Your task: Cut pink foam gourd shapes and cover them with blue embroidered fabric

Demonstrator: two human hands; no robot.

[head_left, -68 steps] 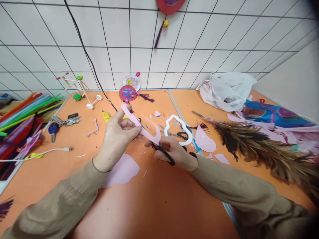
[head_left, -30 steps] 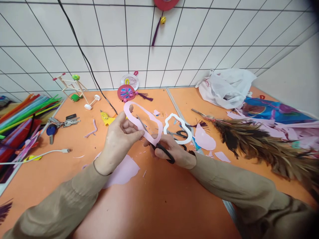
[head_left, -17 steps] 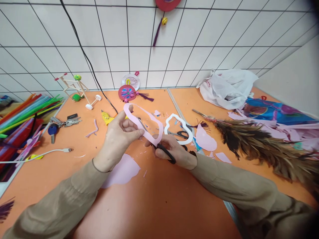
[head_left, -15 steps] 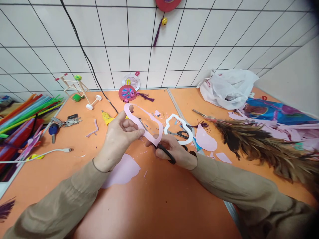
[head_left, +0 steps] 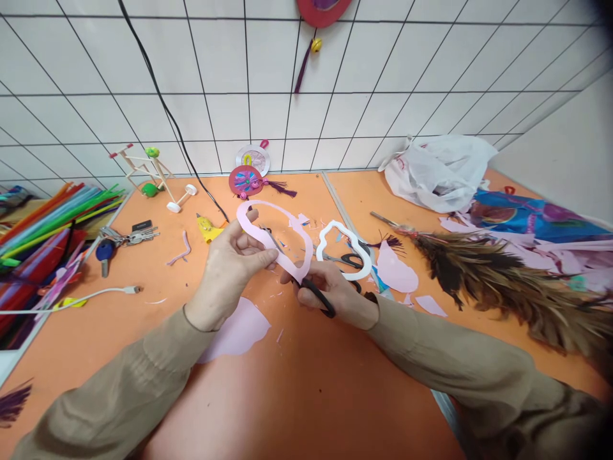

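Observation:
My left hand (head_left: pixel 228 271) pinches a pink paper ring (head_left: pixel 278 239) with a wavy cloud outline, held just above the orange table (head_left: pixel 297 383). Black-handled scissors (head_left: pixel 313 295) sit in my right hand (head_left: pixel 335 295), their blades reaching up inside the ring. A pink cloud-shaped cutout (head_left: pixel 237 332) lies on the table under my left wrist. A white cloud-shaped ring (head_left: pixel 345 246) lies just right of the pink one, over a second pair of scissors (head_left: pixel 345 260).
Coloured pipe cleaners (head_left: pixel 43 230), keys (head_left: pixel 119 239) and a white cable (head_left: pixel 96 295) lie at the left. A stick model (head_left: pixel 153 176) and round ornaments (head_left: pixel 246 179) stand by the tiled wall. Feathers (head_left: pixel 502 281), a plastic bag (head_left: pixel 440 172) and pink scraps (head_left: pixel 395 271) fill the right.
The pink strip has turned in my left hand from an open curve into a closed loop, and the scissors have worked further round its inner edge. Both hands stay in the same spot.

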